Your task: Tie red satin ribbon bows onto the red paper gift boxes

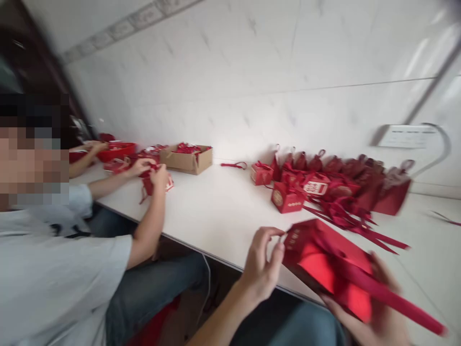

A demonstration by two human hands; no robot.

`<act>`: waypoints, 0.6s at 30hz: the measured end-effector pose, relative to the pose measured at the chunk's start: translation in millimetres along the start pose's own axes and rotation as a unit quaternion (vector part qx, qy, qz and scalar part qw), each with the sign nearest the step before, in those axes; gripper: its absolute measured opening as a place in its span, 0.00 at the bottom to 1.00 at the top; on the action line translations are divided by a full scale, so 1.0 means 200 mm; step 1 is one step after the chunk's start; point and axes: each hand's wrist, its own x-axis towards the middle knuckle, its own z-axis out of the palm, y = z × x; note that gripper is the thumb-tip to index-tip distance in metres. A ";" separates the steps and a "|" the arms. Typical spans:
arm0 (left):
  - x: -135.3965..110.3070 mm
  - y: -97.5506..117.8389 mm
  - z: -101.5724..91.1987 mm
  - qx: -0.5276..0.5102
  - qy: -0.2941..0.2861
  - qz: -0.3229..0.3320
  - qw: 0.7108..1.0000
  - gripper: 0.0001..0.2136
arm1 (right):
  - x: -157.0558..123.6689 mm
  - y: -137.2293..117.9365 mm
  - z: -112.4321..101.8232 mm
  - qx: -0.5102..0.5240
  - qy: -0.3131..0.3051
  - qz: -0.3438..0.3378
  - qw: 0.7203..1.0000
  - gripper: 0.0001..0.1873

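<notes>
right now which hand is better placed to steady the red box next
Probably the right hand: it wraps around one end of the red box, while the left hand has only fingertips at a corner.

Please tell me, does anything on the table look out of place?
Perhaps one ribbon: it lies alone near the wall, between the carton and the red boxes, apart from both. I see no spill.

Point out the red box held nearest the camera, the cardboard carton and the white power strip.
Red box [317, 262]: head view, on its bright red surface.
Cardboard carton [180, 163]: head view, on its long side wall.
White power strip [402, 137]: head view, mid-front.
</notes>
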 end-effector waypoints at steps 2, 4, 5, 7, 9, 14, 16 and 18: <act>0.01 0.06 -0.02 -0.047 -0.036 -0.001 0.998 0.17 | 0.05 -0.12 0.00 0.001 -0.018 -0.038 0.999 0.49; 0.02 0.09 -0.04 -0.081 -0.055 -0.009 0.995 0.20 | 0.10 -0.21 -0.01 0.021 -0.060 -0.083 0.995 0.48; 0.03 0.10 -0.04 -0.091 -0.059 -0.020 0.994 0.20 | 0.12 -0.24 -0.02 0.023 -0.073 -0.104 0.992 0.48; 0.04 0.11 -0.04 -0.101 -0.059 -0.037 0.992 0.20 | 0.15 -0.27 -0.05 0.013 -0.097 -0.126 0.987 0.48; 0.05 0.11 -0.04 -0.107 -0.043 -0.030 0.993 0.19 | 0.16 -0.28 -0.08 -0.003 -0.106 -0.136 0.985 0.49; 0.03 0.16 -0.04 -0.026 0.009 0.061 0.998 0.08 | 0.15 -0.30 -0.12 -0.021 -0.107 -0.139 0.984 0.48; 0.01 0.19 -0.05 0.024 0.020 0.120 0.992 0.03 | 0.14 -0.31 -0.12 -0.024 -0.103 -0.133 0.985 0.47; -0.02 0.23 -0.05 0.058 0.031 0.190 0.980 0.02 | 0.13 -0.32 -0.12 -0.026 -0.098 -0.127 0.987 0.47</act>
